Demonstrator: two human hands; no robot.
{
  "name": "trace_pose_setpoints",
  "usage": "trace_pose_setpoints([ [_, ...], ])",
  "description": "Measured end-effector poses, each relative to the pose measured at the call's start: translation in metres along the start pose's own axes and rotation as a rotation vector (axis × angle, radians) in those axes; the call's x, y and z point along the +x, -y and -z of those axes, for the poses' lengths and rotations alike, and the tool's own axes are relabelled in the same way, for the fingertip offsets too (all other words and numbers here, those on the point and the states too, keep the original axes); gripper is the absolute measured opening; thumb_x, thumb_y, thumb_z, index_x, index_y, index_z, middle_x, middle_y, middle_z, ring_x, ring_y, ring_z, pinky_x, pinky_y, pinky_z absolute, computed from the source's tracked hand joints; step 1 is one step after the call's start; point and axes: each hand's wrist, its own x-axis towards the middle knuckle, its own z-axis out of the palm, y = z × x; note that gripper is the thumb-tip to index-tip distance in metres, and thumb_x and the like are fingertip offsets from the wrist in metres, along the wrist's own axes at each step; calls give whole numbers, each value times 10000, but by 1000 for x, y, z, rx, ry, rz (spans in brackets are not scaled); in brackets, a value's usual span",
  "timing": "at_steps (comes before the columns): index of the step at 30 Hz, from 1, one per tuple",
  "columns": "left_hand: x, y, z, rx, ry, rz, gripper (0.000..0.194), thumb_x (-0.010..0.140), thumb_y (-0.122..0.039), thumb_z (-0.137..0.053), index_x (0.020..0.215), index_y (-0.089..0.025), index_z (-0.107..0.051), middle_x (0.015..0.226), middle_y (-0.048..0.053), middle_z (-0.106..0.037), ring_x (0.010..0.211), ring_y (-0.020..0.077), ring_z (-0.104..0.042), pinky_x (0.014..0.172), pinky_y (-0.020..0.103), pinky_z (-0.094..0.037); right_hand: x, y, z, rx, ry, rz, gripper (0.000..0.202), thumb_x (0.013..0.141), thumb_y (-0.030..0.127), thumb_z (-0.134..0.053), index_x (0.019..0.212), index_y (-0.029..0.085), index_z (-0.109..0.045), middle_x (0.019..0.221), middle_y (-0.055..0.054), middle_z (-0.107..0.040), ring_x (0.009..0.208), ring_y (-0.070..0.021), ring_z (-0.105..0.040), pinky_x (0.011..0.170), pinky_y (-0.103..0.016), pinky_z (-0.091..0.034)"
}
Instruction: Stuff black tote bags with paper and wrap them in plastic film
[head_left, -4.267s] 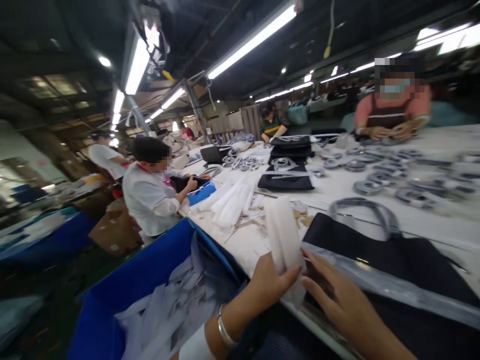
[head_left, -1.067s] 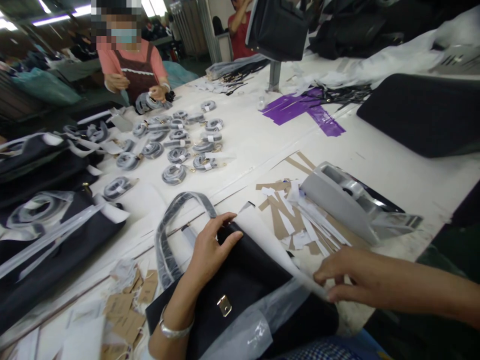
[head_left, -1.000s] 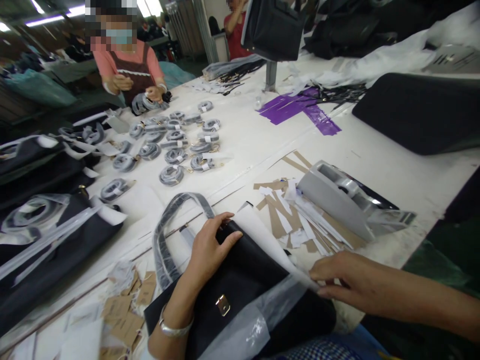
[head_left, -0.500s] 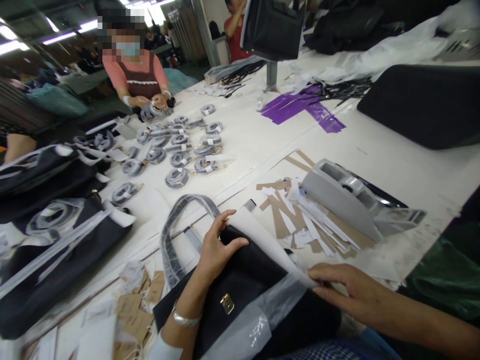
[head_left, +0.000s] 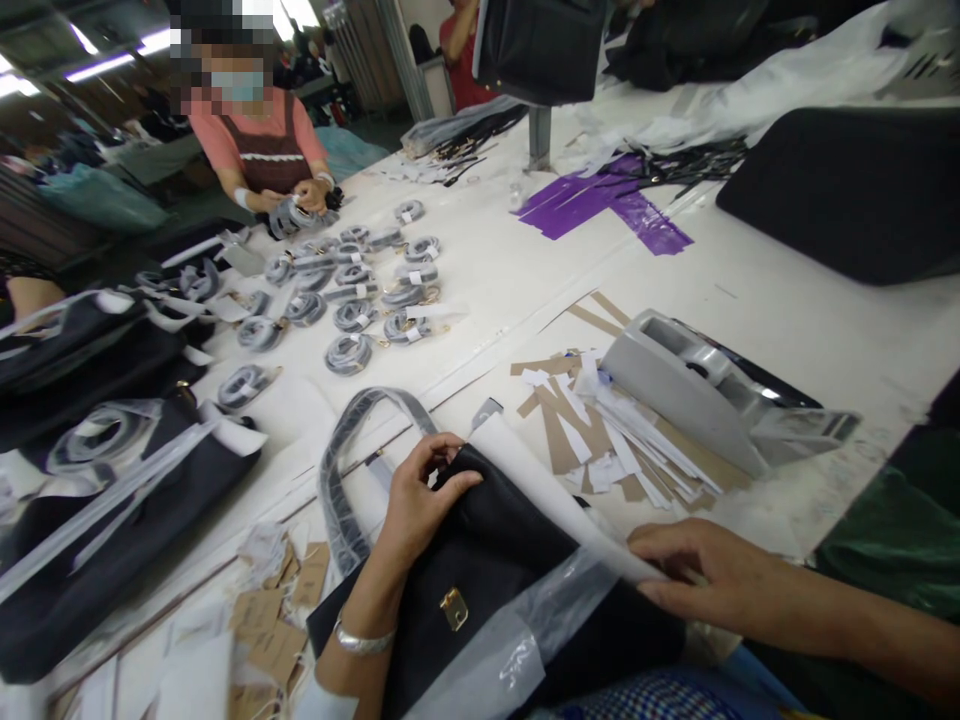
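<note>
Left hand grips the black bag by its top edge; right hand pinches the white sheet along it, the bag between both on the worktop.

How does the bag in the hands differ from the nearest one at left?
The near bag has its wrapped handle arched out past its edge; the left bag has a wrapped coil lying on it. The left hand grips the near bag, while neither hand touches the left bag. Both are black.
</note>
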Motion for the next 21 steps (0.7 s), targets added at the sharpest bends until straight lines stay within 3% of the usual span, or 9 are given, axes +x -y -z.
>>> trace_pose_setpoints([
  [2, -1, -2, 0, 12, 13, -23, 375, 746, -340, -809, 1053, -219, -630, 871, -6, -594, 811, 154, -565, 755, 251, -457, 1, -3, -4, 50, -19, 4, 349, 931, 489, -530, 883, 185, -693, 834, -14, -616, 794, -185, -577, 672, -264, -409],
  [5, -2, -6, -2, 88, 9, -52, 388, 735, -319, -819, 1071, -236, -644, 957, 4, -643, 877, 164, -586, 802, 256, -458, 0, -3, -7, -51, -75, 25, 362, 932, 499, -537, 805, 183, -661, 802, -7, -595, 770, -174, -565, 679, -271, -393],
  [11, -1, -16, -9, 215, -7, -163, 127, 799, -278, -771, 851, -213, -675, 839, -7, -669, 820, 155, -620, 779, 253, -464, 0, 3, -3, -271, -119, 82, 292, 963, 389, -509, 756, 188, -558, 809, -7, -578, 764, -163, -548, 689, -278, -380],
  [18, -8, -23, -5, 322, -143, -274, 110, 817, -239, -757, 804, -210, -651, 799, -21, -657, 778, 140, -616, 750, 249, -460, 0, 6, 21, -520, 42, 350, 249, 993, 218, -404, 805, 203, -566, 851, -45, -622, 880, -188, -551, 771, -302, -409],
  [21, -9, -22, -2, 343, -159, -265, 113, 817, -250, -754, 795, -209, -651, 801, -19, -658, 779, 145, -614, 750, 256, -461, -2, 3, 30, -696, 31, 485, 289, 963, 114, -357, 841, 207, -602, 835, -66, -650, 849, -205, -550, 745, -323, -416],
])
